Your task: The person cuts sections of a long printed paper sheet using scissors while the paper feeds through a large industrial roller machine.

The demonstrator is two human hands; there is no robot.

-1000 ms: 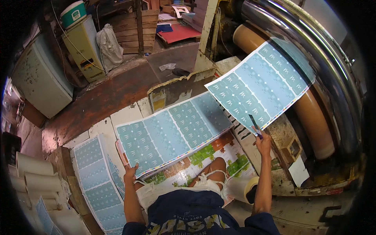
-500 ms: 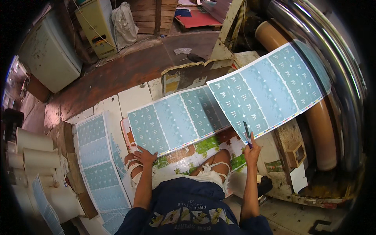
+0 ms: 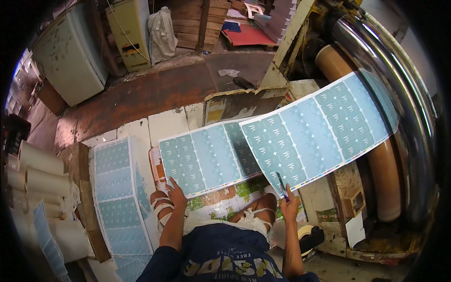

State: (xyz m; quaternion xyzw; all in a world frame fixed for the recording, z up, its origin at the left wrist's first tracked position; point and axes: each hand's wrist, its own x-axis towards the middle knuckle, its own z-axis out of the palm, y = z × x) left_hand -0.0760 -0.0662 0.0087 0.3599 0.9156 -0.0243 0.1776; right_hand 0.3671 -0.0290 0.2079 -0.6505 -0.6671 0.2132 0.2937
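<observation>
A long teal printed sheet [image 3: 282, 143] with rows of small light panels runs from the shiny roller at the right down toward my lap. My left hand [image 3: 177, 191] pinches its near left edge. My right hand [image 3: 289, 203] grips the sheet's near edge farther right and also holds a thin dark blade [image 3: 281, 181] pointing up against the sheet. The sheet bends where the two sections meet.
A stack of cut teal sheets [image 3: 117, 188] lies to my left. White paper rolls [image 3: 40, 174] are at the far left. A big chrome roller [image 3: 399, 89] and brown tube [image 3: 383, 174] stand right. A grey cabinet [image 3: 68, 56] is behind.
The sheet has dropped lower and closer to me. Both hands have slid along its near edge, the left one more to the right.
</observation>
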